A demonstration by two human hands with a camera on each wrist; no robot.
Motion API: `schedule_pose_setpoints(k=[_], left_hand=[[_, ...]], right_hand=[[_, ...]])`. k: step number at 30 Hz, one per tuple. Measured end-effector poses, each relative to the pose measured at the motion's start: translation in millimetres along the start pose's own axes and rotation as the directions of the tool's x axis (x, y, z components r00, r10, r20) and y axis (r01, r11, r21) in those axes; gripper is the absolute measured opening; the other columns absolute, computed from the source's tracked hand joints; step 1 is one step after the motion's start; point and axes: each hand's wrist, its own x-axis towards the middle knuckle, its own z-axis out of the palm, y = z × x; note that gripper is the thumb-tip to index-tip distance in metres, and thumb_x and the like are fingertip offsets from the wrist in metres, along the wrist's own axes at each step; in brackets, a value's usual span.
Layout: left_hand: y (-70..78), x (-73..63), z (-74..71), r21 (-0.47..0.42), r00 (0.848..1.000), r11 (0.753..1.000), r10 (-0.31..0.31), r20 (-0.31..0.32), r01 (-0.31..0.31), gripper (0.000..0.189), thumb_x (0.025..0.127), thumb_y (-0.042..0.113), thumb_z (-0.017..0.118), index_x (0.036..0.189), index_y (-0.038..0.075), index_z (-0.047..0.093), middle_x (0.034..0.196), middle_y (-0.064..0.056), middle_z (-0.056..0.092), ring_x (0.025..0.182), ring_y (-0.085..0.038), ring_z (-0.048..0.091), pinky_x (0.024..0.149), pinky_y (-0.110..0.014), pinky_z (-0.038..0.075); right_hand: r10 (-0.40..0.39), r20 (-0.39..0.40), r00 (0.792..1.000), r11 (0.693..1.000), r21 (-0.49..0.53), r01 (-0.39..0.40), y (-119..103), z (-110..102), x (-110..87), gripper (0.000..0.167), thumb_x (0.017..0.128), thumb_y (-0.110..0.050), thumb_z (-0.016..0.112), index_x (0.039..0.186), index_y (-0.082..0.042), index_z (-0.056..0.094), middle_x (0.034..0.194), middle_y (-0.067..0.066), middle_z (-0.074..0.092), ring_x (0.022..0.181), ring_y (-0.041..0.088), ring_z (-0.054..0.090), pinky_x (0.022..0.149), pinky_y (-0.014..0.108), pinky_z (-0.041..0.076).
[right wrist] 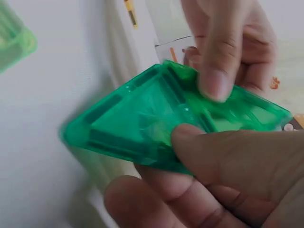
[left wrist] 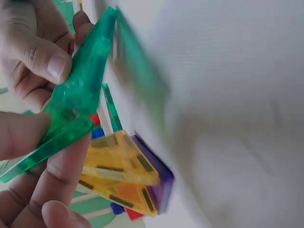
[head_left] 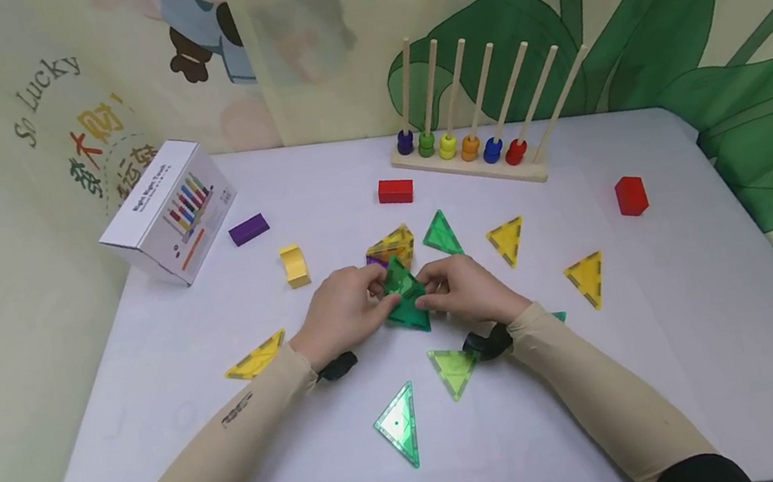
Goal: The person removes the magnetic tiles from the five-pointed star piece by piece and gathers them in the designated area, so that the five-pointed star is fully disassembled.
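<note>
Two green translucent triangular magnetic tiles [head_left: 406, 298] meet along an edge at an angle, raised between my hands. My left hand [head_left: 349, 302] pinches one tile [right wrist: 247, 111] between thumb and fingers. The other tile [right wrist: 137, 121] is pinched by my right hand [head_left: 466, 287], its thumb on top and fingers beneath. Just beyond the hands stands a small cluster of yellow-orange triangular tiles [left wrist: 118, 171] with a purple tile [left wrist: 161, 178] at its base. A lime green tile [head_left: 454, 372] lies under the right wrist, and a green tile [head_left: 398, 426] lies nearer the front edge.
Loose yellow tiles [head_left: 506, 241] and another green tile [head_left: 441, 234] lie around the hands. Red [head_left: 396, 191], purple [head_left: 249, 229] and yellow [head_left: 294, 266] blocks sit farther back, with a red block [head_left: 632, 196] at right. A wooden peg rack [head_left: 469, 165] and a printed box [head_left: 168, 212] stand behind.
</note>
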Motion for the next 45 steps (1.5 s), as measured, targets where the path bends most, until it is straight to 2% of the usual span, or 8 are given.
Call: schedule_pose_setpoints(k=[8, 13, 17, 26, 32, 36, 40, 45], left_hand=[[-18.5, -20.4, -13.2, -0.011, 0.992, 1.000, 0.006, 0.122, -0.005, 0.021, 0.091, 0.024, 0.079, 0.104, 0.009, 0.074, 0.076, 0.005, 0.068, 0.067, -0.007, 0.055, 0.066, -0.025, 0.047], [-35.8, -37.9, -17.3, -0.069, 0.963, 0.997, 0.051, 0.266, -0.034, 0.017, 0.090, 0.023, 0.079, 0.098, 0.010, 0.071, 0.067, 0.011, 0.059, 0.061, -0.002, 0.050, 0.064, -0.021, 0.044], [-42.4, -46.3, -21.2, -0.050, 0.941, 0.999, 0.021, 0.338, -0.005, 0.029, 0.090, 0.026, 0.080, 0.111, 0.008, 0.071, 0.067, 0.012, 0.058, 0.059, -0.002, 0.049, 0.064, -0.022, 0.044], [-45.6, -53.4, -31.2, 0.044, 0.947, 0.998, -0.048, 0.318, 0.036, 0.029, 0.089, 0.031, 0.080, 0.112, 0.016, 0.073, 0.072, 0.015, 0.065, 0.064, -0.005, 0.055, 0.068, -0.026, 0.046], [-37.7, -29.3, -33.3, 0.062, 0.982, 0.997, -0.049, 0.184, 0.038, 0.024, 0.095, 0.029, 0.075, 0.114, 0.015, 0.074, 0.086, 0.006, 0.071, 0.072, -0.011, 0.058, 0.067, -0.029, 0.049], [-30.0, 5.4, -33.1, 0.067, 0.995, 0.998, -0.006, 0.095, 0.000, 0.028, 0.098, 0.024, 0.071, 0.123, 0.012, 0.072, 0.108, -0.003, 0.075, 0.095, -0.021, 0.067, 0.085, -0.038, 0.058], [-26.4, 37.6, -29.1, 0.093, 0.993, 0.996, 0.002, 0.119, -0.013, 0.035, 0.099, 0.023, 0.070, 0.132, 0.012, 0.068, 0.128, -0.007, 0.072, 0.122, -0.028, 0.065, 0.108, -0.047, 0.052], [-23.8, 61.8, -24.8, 0.114, 0.985, 0.993, -0.002, 0.172, -0.018, 0.034, 0.100, 0.025, 0.069, 0.131, 0.012, 0.070, 0.129, -0.007, 0.074, 0.123, -0.028, 0.065, 0.111, -0.048, 0.050]], right_hand=[[0.049, -0.007, 0.999, 0.996, -0.080, -0.049, 5.7, -11.2, -8.0, 0.016, 0.094, -0.018, 0.076, 0.108, -0.009, 0.076, 0.086, 0.003, 0.069, 0.075, 0.016, 0.055, 0.066, 0.028, 0.045], [0.073, -0.001, 0.997, 0.991, -0.116, -0.073, 11.2, -13.9, -11.9, 0.018, 0.094, -0.018, 0.075, 0.111, -0.013, 0.076, 0.082, 0.002, 0.066, 0.072, 0.016, 0.054, 0.064, 0.028, 0.043], [0.113, -0.016, 0.993, 0.978, -0.175, -0.115, 16.0, -17.7, -16.4, 0.020, 0.094, -0.018, 0.074, 0.114, -0.016, 0.076, 0.083, 0.002, 0.065, 0.075, 0.018, 0.055, 0.065, 0.028, 0.044], [0.195, -0.047, 0.980, 0.957, -0.210, -0.201, 19.4, -24.1, -24.0, 0.022, 0.092, -0.013, 0.074, 0.114, -0.016, 0.077, 0.115, 0.008, 0.065, 0.097, 0.024, 0.056, 0.082, 0.035, 0.050], [0.213, -0.089, 0.973, 0.951, -0.210, -0.228, 17.9, -19.5, -22.3, 0.018, 0.094, -0.016, 0.073, 0.111, -0.015, 0.076, 0.118, 0.007, 0.063, 0.101, 0.025, 0.058, 0.091, 0.040, 0.053], [0.192, -0.136, 0.972, 0.960, -0.179, -0.215, 15.6, -15.7, -21.5, 0.017, 0.096, -0.023, 0.073, 0.110, -0.015, 0.076, 0.115, 0.007, 0.065, 0.100, 0.024, 0.058, 0.090, 0.039, 0.054], [0.165, -0.177, 0.970, 0.972, -0.136, -0.190, 11.6, -9.9, -19.7, 0.017, 0.096, -0.026, 0.074, 0.109, -0.015, 0.076, 0.108, 0.005, 0.070, 0.093, 0.021, 0.058, 0.082, 0.034, 0.052], [0.137, -0.193, 0.972, 0.982, -0.103, -0.159, 5.1, -6.3, -14.3, 0.018, 0.096, -0.027, 0.073, 0.109, -0.015, 0.076, 0.096, 0.000, 0.073, 0.083, 0.017, 0.058, 0.075, 0.029, 0.048]])
